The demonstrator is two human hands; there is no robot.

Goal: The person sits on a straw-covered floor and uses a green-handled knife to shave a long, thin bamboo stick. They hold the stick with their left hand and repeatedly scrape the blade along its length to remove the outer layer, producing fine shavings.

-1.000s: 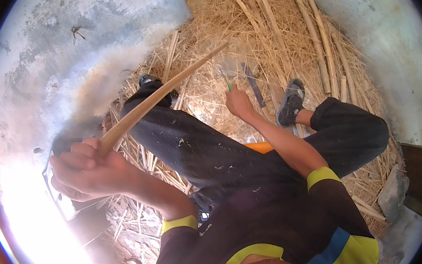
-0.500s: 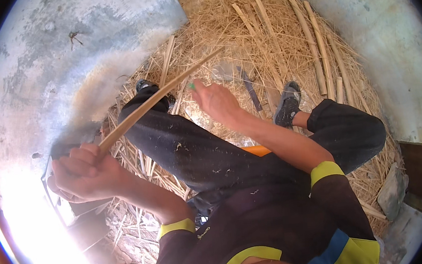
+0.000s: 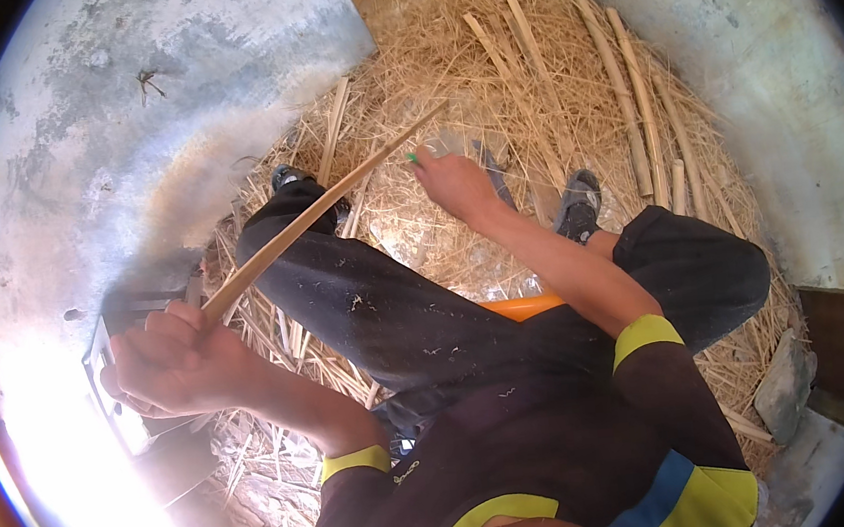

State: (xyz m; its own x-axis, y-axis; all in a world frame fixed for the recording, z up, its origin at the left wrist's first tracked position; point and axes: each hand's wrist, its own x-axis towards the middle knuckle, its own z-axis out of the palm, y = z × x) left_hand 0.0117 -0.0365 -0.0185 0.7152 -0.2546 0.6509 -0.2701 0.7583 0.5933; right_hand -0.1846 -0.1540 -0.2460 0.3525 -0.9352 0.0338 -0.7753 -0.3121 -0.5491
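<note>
My left hand (image 3: 182,360) is closed around the thick lower end of a long, flat bamboo strip (image 3: 322,207). The strip slants up and to the right across my left leg, narrowing to its far tip. My right hand (image 3: 457,186) is closed beside the far part of the strip. A small green bit (image 3: 412,157) shows at its fingertips; what it belongs to is hidden by the fingers. Between my right hand and the strip there is a narrow gap.
Pale shavings (image 3: 421,23) cover the ground between my feet. Several long bamboo pieces (image 3: 618,96) lie at the far right. A dark, narrow tool (image 3: 498,179) lies behind my right hand. Something orange (image 3: 521,308) rests between my legs. Grey walls (image 3: 253,47) curve around me.
My right hand has moved a little to the right, away from the strip. The strip has shifted only slightly, and my left hand keeps hold of it.
</note>
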